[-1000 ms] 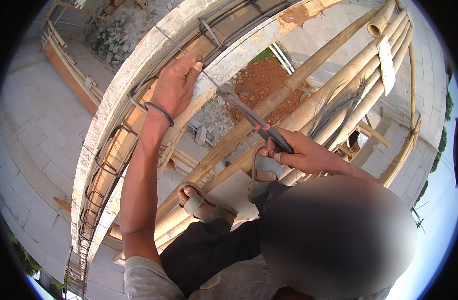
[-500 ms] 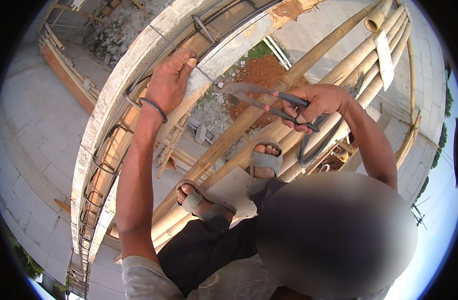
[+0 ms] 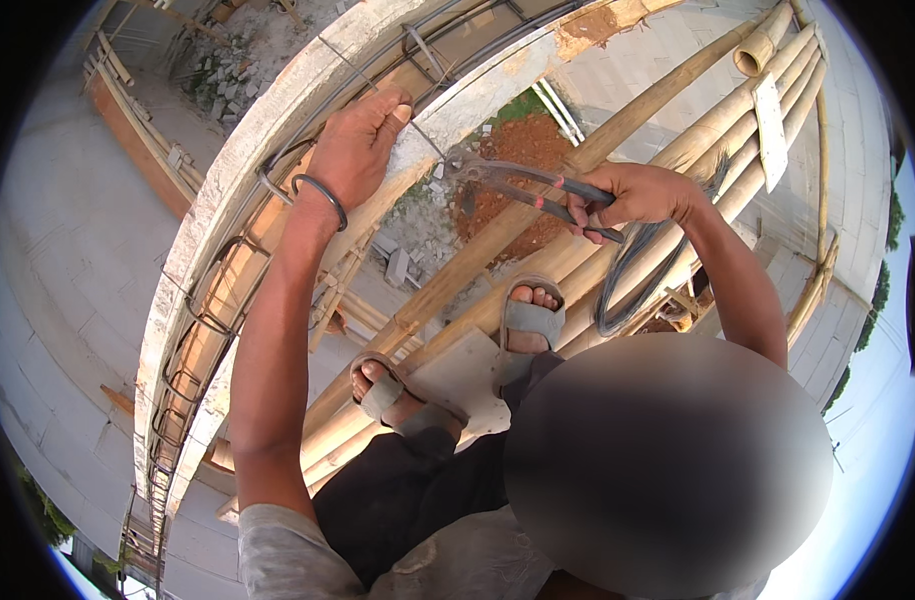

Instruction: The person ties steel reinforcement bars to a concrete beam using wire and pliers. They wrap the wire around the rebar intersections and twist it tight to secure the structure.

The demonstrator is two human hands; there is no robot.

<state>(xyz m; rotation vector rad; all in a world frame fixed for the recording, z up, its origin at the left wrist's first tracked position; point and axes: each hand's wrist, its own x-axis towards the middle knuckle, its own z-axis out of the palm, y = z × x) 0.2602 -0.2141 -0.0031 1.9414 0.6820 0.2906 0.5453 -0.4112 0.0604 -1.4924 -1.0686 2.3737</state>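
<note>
My right hand (image 3: 633, 194) is wrapped round the dark handles of a pair of pincers (image 3: 513, 183), which have red bands below the grips. The pincers' jaws are at the end of a thin tie wire (image 3: 430, 141), just off the near side of the formwork. That wire crosses the top of the long, pale-faced formwork (image 3: 478, 105). Against the wire and the formwork's inner edge, my left hand (image 3: 358, 145) is closed, thumb on top; its fingertips are hidden, so I cannot tell what it grips. Steel reinforcing bars (image 3: 218, 285) with bent stirrups lie inside the formwork.
Bamboo poles (image 3: 698, 140) run diagonally under my sandalled feet (image 3: 531, 315), with a small board (image 3: 463, 375) between them. A coil of thin wire (image 3: 628, 285) hangs over the poles. Below are rubble, red soil (image 3: 523, 150) and a pale block wall (image 3: 58, 300).
The pincers' jaws have shifted slightly right, and their handles are a little closer together. My left hand stays closed at the formwork; the whole view has shifted slightly.
</note>
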